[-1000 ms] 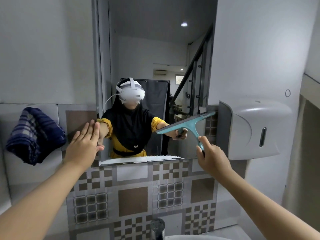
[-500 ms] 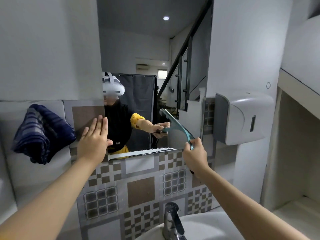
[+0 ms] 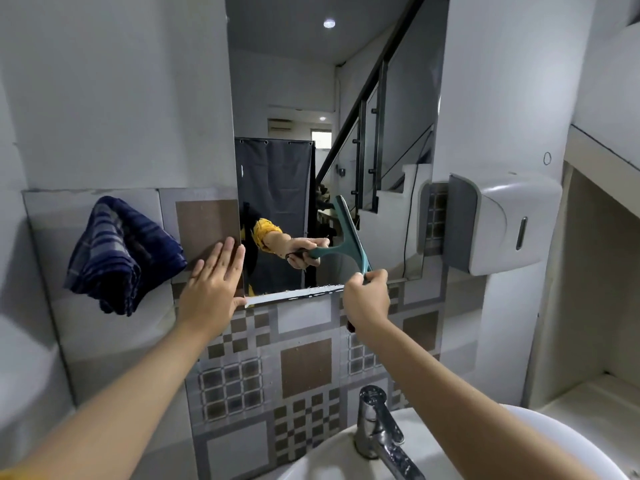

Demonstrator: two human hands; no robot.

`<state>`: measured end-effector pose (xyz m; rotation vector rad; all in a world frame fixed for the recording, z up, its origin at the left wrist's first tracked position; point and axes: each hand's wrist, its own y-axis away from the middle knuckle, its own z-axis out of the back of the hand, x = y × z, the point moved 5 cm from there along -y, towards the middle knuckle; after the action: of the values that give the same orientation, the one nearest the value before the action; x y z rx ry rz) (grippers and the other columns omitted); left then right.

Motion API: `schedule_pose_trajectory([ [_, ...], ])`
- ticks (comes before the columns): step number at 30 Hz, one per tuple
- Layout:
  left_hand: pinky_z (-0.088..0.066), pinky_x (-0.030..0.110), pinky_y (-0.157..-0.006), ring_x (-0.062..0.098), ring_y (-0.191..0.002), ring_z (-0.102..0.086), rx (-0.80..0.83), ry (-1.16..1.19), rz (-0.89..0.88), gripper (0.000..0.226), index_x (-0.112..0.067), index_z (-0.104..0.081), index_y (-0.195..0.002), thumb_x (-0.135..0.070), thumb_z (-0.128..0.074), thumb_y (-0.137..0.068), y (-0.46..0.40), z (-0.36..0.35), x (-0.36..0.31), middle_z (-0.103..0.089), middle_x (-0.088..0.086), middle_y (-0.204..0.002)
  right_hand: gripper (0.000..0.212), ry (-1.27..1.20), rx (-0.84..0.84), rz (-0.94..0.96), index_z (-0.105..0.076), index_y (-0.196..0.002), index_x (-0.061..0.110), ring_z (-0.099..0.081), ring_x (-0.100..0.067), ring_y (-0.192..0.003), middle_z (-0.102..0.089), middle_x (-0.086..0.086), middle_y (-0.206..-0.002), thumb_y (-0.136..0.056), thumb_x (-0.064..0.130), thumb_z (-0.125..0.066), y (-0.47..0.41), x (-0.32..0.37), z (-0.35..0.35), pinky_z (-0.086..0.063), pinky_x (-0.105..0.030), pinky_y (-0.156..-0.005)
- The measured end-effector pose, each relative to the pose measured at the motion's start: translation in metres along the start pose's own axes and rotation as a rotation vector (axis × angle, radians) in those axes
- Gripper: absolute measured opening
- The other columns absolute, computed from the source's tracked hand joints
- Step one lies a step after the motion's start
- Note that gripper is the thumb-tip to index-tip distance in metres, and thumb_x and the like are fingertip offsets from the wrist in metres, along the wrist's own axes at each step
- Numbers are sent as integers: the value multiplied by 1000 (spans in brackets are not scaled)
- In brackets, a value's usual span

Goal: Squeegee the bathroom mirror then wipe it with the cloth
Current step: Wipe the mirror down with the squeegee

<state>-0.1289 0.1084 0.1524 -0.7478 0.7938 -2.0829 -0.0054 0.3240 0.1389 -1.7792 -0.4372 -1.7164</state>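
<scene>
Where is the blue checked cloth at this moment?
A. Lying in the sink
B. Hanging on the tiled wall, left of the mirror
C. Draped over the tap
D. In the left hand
B. The blue checked cloth hangs on the tiled wall to the left of the mirror; the left hand lies flat and empty at the mirror's left edge, and the right hand holds only the squeegee.

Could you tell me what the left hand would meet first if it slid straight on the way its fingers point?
Probably the mirror: the left hand lies flat on the tiles, fingers pointing up-right toward the mirror's left edge.
</scene>
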Motion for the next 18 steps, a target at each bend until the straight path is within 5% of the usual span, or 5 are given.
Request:
schedule_pose_trajectory([
  [18, -26, 45, -106, 28, -138, -22, -15, 30, -6, 99, -12, -23, -143, -39, -78, -66, 6, -2, 7, -21, 13, -151, 13, -18, 43, -2, -38, -109, 16, -49, -14, -56, -53, -4, -74, -98, 23, -36, 51, 2, -53, -41, -28, -46],
])
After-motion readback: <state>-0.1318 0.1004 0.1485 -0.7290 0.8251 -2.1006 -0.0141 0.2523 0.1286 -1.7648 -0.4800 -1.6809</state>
